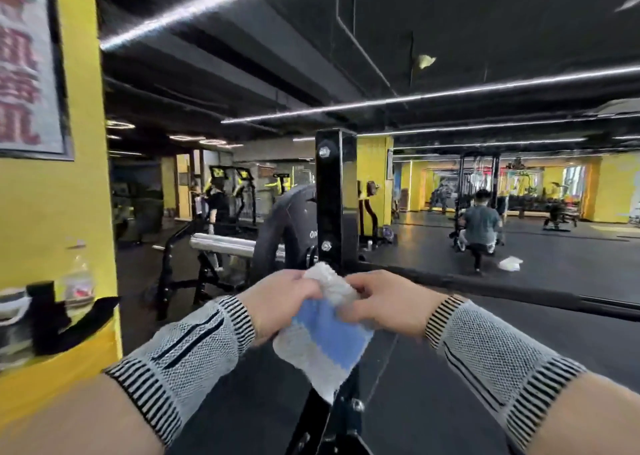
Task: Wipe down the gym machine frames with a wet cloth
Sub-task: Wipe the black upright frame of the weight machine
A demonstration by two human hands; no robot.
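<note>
a: start at the fingers. what are they doing?

b: both sets are curled and pinching the cloth [323,330]. the left hand [280,299] grips its upper left part, the right hand [382,304] pinches the upper right, and the white bunched top sticks up between them.

a: and the rest of the cloth?

b: hangs loose below the hands, blue band across the middle, in front of the black post [336,198]. i cannot tell whether it touches the post.

a: so what could go wrong?

b: my guess is the loose tail. if it swings as the hands move in, it could snag on a bolt [326,246] or on the bracket lower down, and pull out of the pinch.

a: anything further out?

b: the weight plate [287,226] and the steel bar [225,243] sit just left of the post, so a wide wipe could knock knuckles there. a bottle [78,278] stands on the ledge [69,319] to the left; a swung elbow might tip it.
</note>
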